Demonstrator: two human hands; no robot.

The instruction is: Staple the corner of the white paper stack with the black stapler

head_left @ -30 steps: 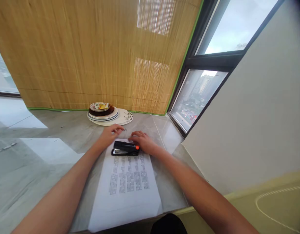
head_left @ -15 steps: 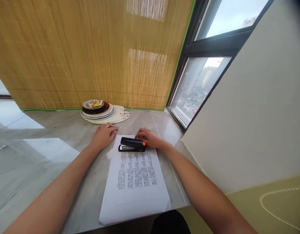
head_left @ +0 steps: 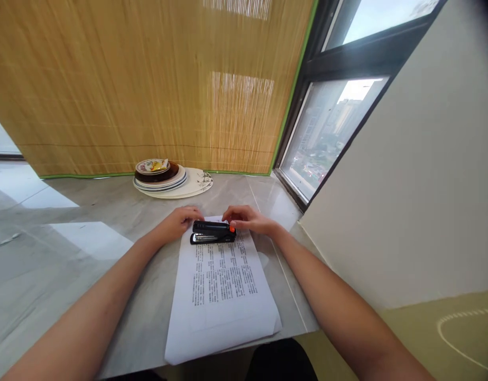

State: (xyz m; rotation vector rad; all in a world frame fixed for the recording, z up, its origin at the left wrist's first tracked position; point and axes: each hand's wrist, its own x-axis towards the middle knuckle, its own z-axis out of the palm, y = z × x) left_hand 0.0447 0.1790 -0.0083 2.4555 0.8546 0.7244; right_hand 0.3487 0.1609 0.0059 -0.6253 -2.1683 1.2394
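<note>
A black stapler (head_left: 213, 233) with an orange piece at its right end lies sideways on printed paper sheets (head_left: 222, 323), near their far edge. My right hand (head_left: 247, 218) is at that right end, thumb against the orange piece and fingers bent over behind it. At the far left corner of the paper is my left hand (head_left: 181, 222), its fingers stretched toward the stapler's left end. Whether the left fingertips touch the stapler or only the paper, I cannot make out. The paper's near edge reaches the edge of the counter.
Stacked plates (head_left: 158, 177) with a small yellow packet (head_left: 159, 165) on top stand at the back of the marble-look counter (head_left: 109, 211). Behind them hangs a bamboo blind (head_left: 148, 90). A window (head_left: 333, 127) and a white wall (head_left: 418, 185) close off the right side.
My left hand has moved right, onto the corner of the paper. The stapler has shifted slightly left, and my right thumb now shows against its orange piece.
</note>
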